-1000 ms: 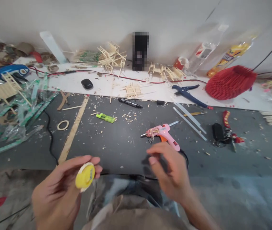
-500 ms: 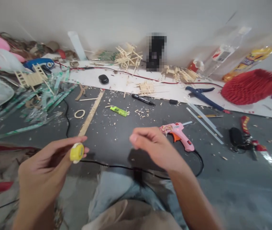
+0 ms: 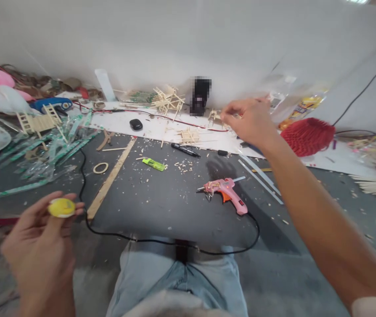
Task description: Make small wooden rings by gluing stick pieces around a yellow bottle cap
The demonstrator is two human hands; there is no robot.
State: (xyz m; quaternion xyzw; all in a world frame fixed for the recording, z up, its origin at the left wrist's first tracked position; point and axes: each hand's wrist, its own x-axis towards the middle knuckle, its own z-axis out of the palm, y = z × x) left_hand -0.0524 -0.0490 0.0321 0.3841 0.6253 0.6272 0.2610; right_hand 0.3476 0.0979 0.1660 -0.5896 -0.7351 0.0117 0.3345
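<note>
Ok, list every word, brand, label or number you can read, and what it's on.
None reads clearly.
Yellow disc in the left hand: faint mark, too blurred.
Black marker: pale lettering, too small.
Yellow-labelled bottle: lettering too blurred.
Clear bottle: label too blurred.
Pink glue gun: marking too small.
</note>
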